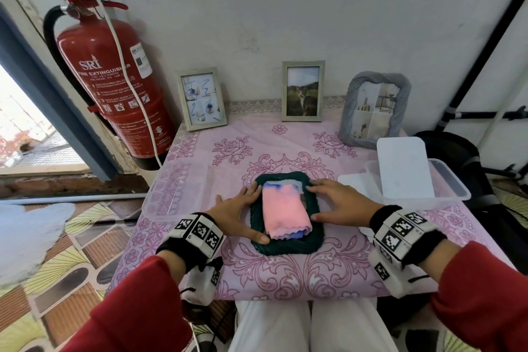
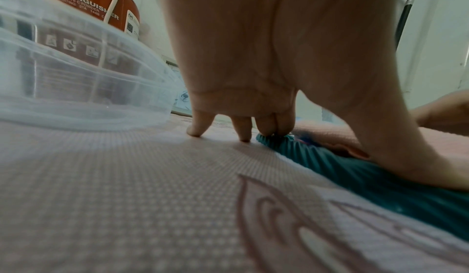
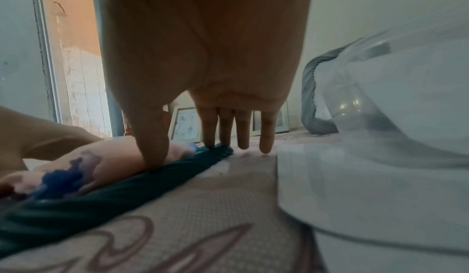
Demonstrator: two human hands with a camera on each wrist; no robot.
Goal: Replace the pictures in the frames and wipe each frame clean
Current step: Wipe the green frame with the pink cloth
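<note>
Both wrist views show fingertips pressed down; the head view shows more: the left hand (image 1: 238,213) and right hand (image 1: 340,203), fingers spread straight, flank a dark green frame (image 1: 287,247) lying flat on the pink tablecloth (image 1: 285,277), a folded pink cloth (image 1: 284,213) on top. Further out sit clear tubs — the left tub (image 1: 174,194) and the right tub (image 1: 448,183) with its white lid (image 1: 404,167) across it. Three frames (image 1: 303,91) stand against the wall.

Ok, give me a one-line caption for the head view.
Both hands, left and right, rest on a green frame lying flat with a folded pink cloth on it.
</note>
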